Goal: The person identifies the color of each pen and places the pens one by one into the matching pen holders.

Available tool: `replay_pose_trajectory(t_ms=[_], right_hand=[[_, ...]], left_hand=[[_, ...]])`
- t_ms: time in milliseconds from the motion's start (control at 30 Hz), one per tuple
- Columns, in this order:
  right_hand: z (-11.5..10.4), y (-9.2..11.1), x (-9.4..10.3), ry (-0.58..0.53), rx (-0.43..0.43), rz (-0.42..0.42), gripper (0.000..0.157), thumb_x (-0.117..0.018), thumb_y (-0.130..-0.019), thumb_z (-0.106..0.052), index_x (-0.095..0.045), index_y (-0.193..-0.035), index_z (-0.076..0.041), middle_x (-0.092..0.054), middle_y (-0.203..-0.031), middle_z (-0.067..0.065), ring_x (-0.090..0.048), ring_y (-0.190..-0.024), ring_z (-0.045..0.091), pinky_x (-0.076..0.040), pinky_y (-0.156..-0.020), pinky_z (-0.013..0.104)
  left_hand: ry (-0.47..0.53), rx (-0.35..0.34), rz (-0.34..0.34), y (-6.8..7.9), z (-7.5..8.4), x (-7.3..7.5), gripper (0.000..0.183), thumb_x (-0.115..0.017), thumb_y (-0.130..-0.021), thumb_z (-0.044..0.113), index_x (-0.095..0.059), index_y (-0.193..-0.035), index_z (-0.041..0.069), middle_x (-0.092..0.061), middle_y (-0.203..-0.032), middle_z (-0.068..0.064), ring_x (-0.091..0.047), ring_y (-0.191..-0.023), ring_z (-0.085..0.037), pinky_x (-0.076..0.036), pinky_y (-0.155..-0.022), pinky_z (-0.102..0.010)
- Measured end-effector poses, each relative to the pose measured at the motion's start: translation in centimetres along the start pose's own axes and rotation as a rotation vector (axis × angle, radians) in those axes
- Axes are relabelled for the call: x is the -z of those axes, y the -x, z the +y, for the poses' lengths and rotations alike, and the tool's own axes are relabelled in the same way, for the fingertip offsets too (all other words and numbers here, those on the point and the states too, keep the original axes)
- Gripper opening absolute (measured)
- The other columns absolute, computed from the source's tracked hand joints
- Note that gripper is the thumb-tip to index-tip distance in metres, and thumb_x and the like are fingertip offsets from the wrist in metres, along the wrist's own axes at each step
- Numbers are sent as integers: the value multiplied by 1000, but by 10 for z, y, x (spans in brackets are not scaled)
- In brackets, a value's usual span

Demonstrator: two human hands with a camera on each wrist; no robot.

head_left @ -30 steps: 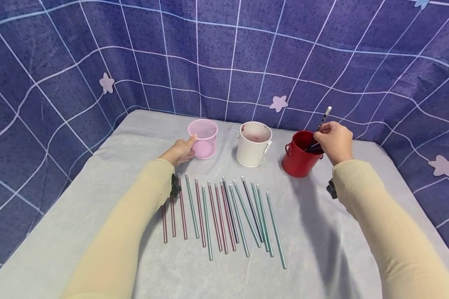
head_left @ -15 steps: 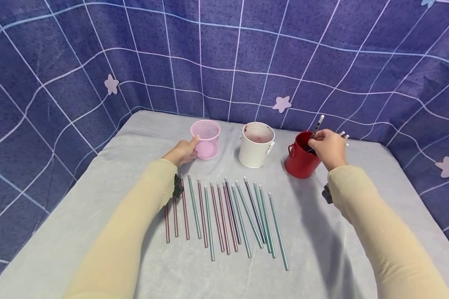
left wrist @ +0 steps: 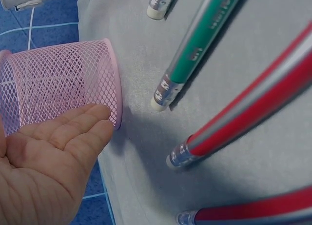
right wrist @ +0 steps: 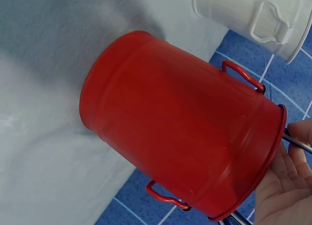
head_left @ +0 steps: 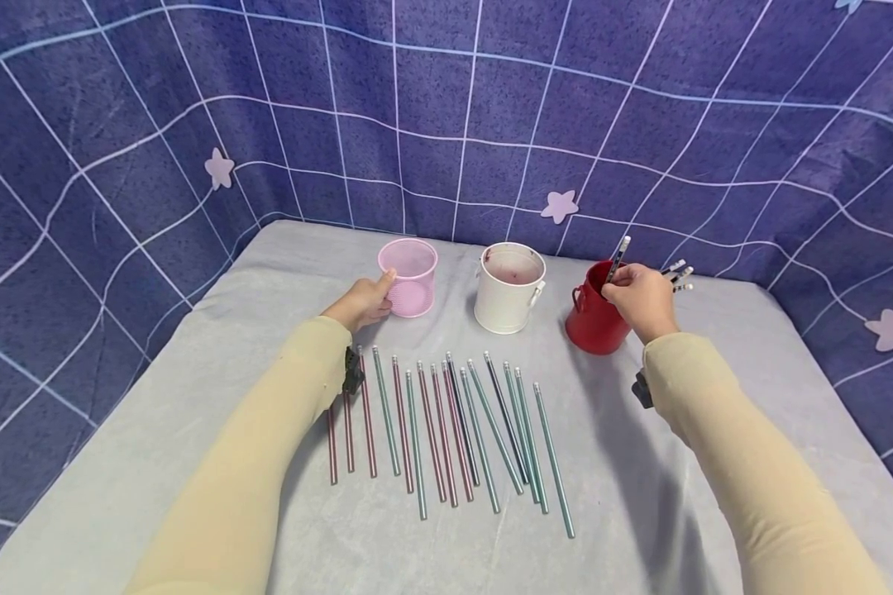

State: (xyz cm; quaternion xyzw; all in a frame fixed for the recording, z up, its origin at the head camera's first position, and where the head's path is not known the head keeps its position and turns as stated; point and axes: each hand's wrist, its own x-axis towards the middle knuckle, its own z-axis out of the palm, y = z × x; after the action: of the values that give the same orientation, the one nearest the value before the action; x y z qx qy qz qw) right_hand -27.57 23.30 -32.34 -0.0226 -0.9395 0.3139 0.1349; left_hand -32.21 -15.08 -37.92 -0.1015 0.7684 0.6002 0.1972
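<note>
Red bucket [head_left: 597, 329], at white bucket [head_left: 502, 310]'s three o'clock, holds three visible pencils [head_left: 682, 273].
Right hand [head_left: 646, 301] pinches another pencil [head_left: 618, 259]; left hand [head_left: 360, 304], fingers straight, touches pink cup [head_left: 414, 295] at nine; sixteen pencils [head_left: 457, 430] at seven.

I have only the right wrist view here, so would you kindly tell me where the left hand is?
Observer: The left hand is at the side of the pink mesh cup.
Operator: Thank you; what lies on the table in front of the person?
Observer: A loose row of red, green and dark pencils.
Operator: And which end of the dark pencil in the right hand points upward?
Observer: Its white eraser end, above the red bucket.
</note>
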Motion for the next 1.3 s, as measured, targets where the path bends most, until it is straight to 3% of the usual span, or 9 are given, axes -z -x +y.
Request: replay_pose_trajectory(t_ms=[367,700,1300], right_hand=[[-1,2,-1,32,3,-36,23,-58,-82,-11,-64,-97,7,-67,-95,25,-60,-91,39,-52,-80,50],[0,2,-5,30,15,-11,23,-58,-82,-11,-64,-96,7,-68,-95,24,-61,-89,39,-51,-79,50],[2,0,-4,47,38,-37,23,-58,-83,-11,-64,-96,7,-67,-93,24,-60,-88,38,-51,-81,50]], left_hand=[[4,0,3,4,1,0,74,-27,-103,45,-13,-145,-14,-31,-143,-35,-36,-134,-38,-30,-112,-43],[-5,1,1,4,0,-1,74,-26,-103,45,-12,-145,-14,-31,-144,-35,-35,-135,-38,-28,-112,-43],[-19,5,-1,6,1,-1,75,-26,-103,46,-11,-145,-14,-31,-144,-34,-35,-135,-38,-28,-112,-43]])
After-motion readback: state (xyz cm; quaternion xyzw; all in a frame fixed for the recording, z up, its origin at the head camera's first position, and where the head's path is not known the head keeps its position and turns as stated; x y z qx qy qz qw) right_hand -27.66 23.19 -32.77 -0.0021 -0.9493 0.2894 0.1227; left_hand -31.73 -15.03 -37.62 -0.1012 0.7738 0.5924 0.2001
